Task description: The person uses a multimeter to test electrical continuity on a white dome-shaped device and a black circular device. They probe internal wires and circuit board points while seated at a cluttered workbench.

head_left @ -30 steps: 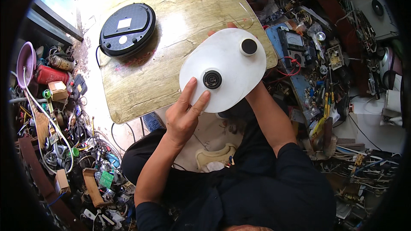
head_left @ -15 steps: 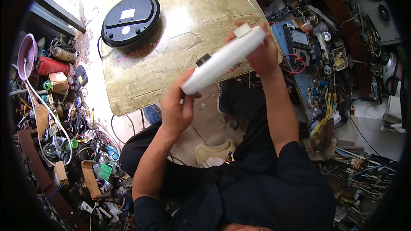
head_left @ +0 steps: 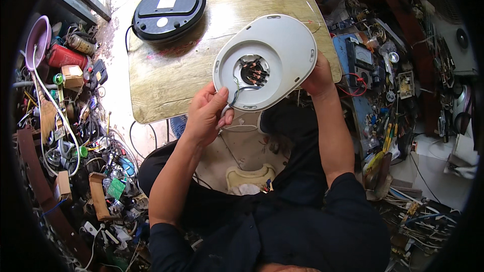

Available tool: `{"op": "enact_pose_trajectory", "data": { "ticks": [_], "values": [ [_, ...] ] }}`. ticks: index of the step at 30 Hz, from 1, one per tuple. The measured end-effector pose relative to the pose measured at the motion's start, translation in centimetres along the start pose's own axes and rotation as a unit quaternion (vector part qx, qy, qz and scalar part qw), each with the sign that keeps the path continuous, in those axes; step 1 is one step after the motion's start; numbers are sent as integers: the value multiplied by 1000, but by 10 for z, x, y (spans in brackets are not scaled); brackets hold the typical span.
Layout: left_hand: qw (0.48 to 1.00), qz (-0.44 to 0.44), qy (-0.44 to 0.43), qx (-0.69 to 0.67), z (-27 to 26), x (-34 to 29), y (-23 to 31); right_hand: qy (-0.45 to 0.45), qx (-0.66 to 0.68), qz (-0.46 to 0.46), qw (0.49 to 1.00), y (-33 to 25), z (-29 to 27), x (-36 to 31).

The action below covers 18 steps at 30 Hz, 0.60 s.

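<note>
The desk [head_left: 166, 90] is largest. Above its near-right edge is a white oval base [head_left: 288, 53], hollow side up. On the desk's far-left part, well apart, lies a black round appliance [head_left: 169, 15], underside up, its bottom panel seemingly in place. The right hand [head_left: 320, 76] grips the base's right edge, fingers hidden beneath; the left hand [head_left: 205, 115] closes thumb and fingers at the near-left rim. Copper-tipped contacts [head_left: 256, 74] sit bare in the round opening, apparently not yet covered. Thin wires [head_left: 247, 88] lead from there to the left hand; whether they are joined up, I cannot tell.
</note>
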<state>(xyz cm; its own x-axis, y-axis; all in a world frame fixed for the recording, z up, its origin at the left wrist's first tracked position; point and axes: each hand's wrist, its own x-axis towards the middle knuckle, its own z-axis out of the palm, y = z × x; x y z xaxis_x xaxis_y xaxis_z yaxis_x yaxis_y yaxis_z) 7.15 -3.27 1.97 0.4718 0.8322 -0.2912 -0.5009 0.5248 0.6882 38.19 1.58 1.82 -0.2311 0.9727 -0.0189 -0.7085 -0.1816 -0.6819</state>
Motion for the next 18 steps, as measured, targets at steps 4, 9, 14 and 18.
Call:
{"op": "enact_pose_trajectory", "data": {
  "ticks": [4, 9, 14, 18],
  "values": [
    [1000, -16, -7, -22, 1, -1, 0, 5, 9, -9, 1000, 8, -6, -1],
    [999, -22, -19, -39, -1, -1, -1, -31, 19, -48, 998, 11, -1, -2],
    [998, -26, -13, -57, 0, 0, 0, -37, 1, -70, 997, 12, -4, 0],
    [997, -23, -17, -66, -2, -1, -1, -58, -15, -83, 995, 16, -9, 0]
  ]
}}
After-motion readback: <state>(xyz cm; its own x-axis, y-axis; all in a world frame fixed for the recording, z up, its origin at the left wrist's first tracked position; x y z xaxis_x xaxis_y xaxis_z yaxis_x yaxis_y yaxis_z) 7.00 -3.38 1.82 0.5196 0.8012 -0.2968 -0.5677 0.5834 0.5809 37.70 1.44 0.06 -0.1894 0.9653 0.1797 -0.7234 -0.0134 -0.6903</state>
